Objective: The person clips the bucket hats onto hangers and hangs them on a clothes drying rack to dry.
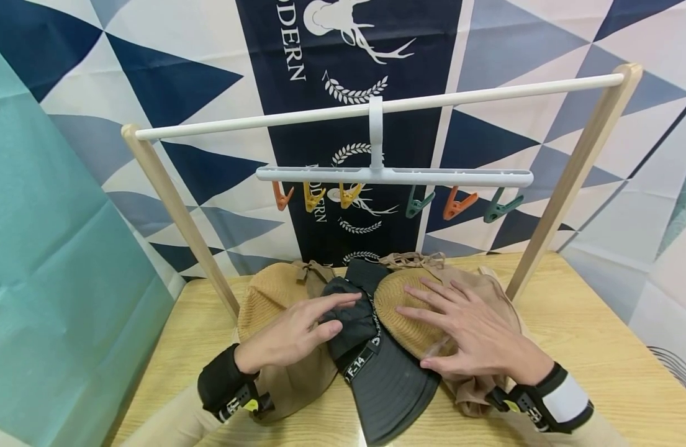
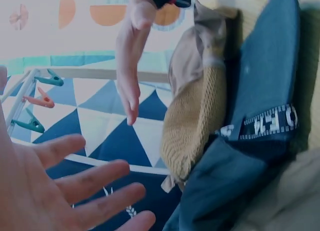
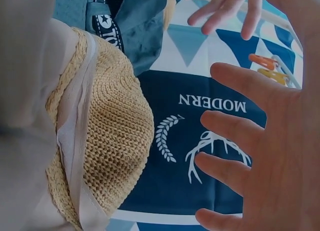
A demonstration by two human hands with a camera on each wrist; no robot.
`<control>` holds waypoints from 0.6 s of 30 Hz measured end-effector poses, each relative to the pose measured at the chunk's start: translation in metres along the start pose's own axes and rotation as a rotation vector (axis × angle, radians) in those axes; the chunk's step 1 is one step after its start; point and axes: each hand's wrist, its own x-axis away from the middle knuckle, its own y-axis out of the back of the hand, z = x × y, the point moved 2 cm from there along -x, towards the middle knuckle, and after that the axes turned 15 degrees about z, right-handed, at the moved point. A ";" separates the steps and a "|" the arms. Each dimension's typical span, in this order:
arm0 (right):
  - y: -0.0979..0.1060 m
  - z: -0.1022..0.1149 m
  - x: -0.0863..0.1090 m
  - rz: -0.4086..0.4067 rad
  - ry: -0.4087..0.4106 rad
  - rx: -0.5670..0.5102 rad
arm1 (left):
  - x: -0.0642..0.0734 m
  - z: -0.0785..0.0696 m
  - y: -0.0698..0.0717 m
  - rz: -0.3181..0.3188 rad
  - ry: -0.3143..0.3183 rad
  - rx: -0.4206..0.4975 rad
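My left hand [image 1: 292, 332] is held over the left straw-coloured hat [image 1: 270, 292] and the black hat's crown, fingers extended and holding nothing. Over the right straw hat [image 1: 395, 304] hovers my right hand [image 1: 479, 329], its fingers spread; the right wrist view shows a gap between them and the woven crown [image 3: 120, 131]. Both straw hats have beige fabric brims. Between them lies the black hat [image 1: 393, 385], its wide brim toward me and a lettered band [image 1: 359, 363] around it. The hands partly hide the hats in the head view.
A wooden stand [image 1: 577, 180] with a white rod [image 1: 477, 96] spans the table [image 1: 588, 323] behind the hats. From it hangs a white hanger [image 1: 395, 176] carrying several coloured clips [image 1: 459, 203]. Patterned cloth [image 1: 208, 81] covers the back; a teal cloth [image 1: 58, 267] hangs at left.
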 end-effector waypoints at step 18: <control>0.012 -0.010 0.006 -0.056 -0.025 0.032 | -0.009 -0.002 -0.011 -0.021 0.092 0.157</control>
